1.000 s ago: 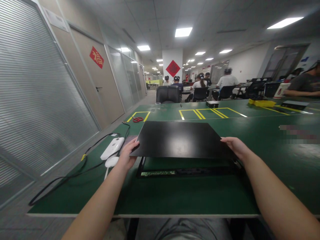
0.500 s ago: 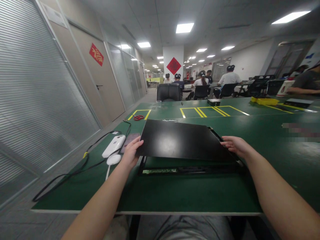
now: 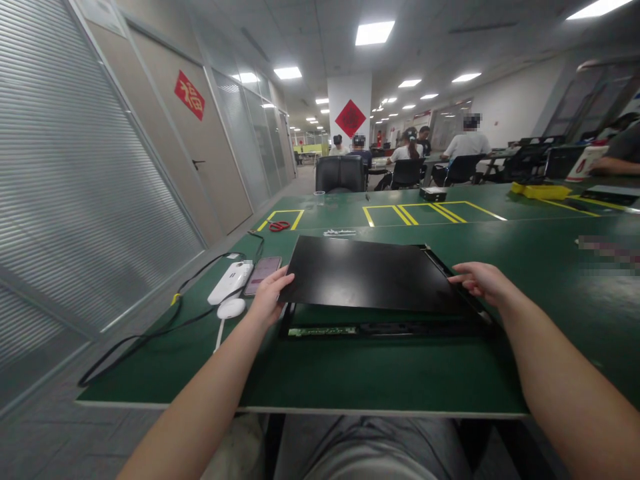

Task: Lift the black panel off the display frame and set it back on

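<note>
A flat black panel [image 3: 365, 273] lies tilted over a black frame [image 3: 385, 329] on the green table [image 3: 380, 373]. Its near edge is raised above the frame's front bar, where a green circuit strip [image 3: 323, 331] shows. My left hand [image 3: 270, 297] grips the panel's left near corner, thumb on top. My right hand [image 3: 480, 280] holds the panel's right edge with fingers curled over it.
A white power strip [image 3: 229, 283], a phone [image 3: 263, 274] and a white round puck [image 3: 231, 308] with black cables lie left of the panel. Red scissors [image 3: 279, 226] sit in a yellow-taped box farther back. People sit at desks beyond; an arm rests at far right.
The panel's near edge has come down closer to the frame and shifted a little to the left. Both hands kept their grip and moved with it.
</note>
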A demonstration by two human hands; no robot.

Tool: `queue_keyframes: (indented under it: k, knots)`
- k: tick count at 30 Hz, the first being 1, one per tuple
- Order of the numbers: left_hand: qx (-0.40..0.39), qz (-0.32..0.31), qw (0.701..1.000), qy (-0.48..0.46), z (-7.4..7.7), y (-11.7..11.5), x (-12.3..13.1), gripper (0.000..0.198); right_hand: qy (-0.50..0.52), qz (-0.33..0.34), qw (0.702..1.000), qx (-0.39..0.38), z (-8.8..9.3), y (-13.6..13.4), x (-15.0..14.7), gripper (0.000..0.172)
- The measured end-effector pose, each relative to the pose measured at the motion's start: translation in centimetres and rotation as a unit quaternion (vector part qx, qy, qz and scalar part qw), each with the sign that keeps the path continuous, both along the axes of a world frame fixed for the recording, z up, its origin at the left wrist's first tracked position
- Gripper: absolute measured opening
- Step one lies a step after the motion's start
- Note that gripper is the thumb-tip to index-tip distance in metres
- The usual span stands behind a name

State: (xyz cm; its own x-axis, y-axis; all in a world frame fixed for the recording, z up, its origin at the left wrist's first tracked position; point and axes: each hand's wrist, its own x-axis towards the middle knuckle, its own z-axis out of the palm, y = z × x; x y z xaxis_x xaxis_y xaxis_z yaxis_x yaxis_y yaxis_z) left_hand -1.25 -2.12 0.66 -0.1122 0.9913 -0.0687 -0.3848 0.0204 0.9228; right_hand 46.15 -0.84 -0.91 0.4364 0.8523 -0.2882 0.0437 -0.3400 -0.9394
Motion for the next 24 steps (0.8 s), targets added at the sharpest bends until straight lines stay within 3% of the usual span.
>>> queue_keyframes:
  k: [11,24]
  knots:
    - [0.002,-0.016,1.0,0.002,-0.49,0.18,-0.17,0.041,-0.079,-0.008,0.997,-0.007,-0.29,0.3,0.93,0.015]
    - [-0.002,-0.05,0.999,-0.013,-0.58,-0.12,0.26,0.04,-0.121,-0.016,0.992,-0.011,-0.51,0.17,1.11,0.022]
